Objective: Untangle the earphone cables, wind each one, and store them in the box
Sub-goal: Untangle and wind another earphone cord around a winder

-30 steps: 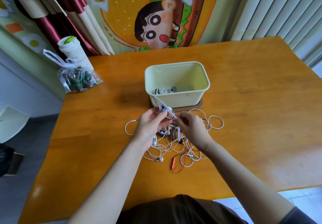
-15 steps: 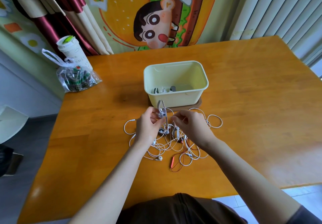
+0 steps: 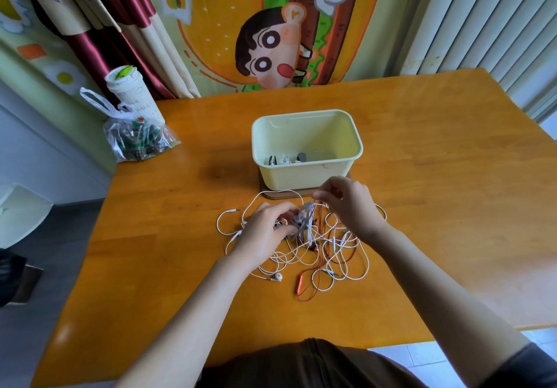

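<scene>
A tangle of white earphone cables (image 3: 304, 252) lies on the wooden table (image 3: 437, 206) in front of a pale yellow box (image 3: 307, 176). A thin red cable (image 3: 301, 285) runs through the tangle. My left hand (image 3: 265, 234) grips a blurred bundle of white cable at the tangle's top. My right hand (image 3: 349, 206) pinches a strand of the same cable and holds it up, just before the box's front wall. Some wound earphones (image 3: 283, 160) lie inside the box. A loose white earbud (image 3: 277, 277) rests at the tangle's near edge.
The box stands on a brown wooden lid or coaster (image 3: 280, 194). At the table's far left corner sit a clear plastic bag (image 3: 138, 140) and a white cup (image 3: 129, 92). A cartoon cloth and curtains hang behind the table.
My right hand has risen and moved right, drawing a strand upward. My left hand has dropped lower onto the tangle with the bundle. The cable loop near the box has shifted.
</scene>
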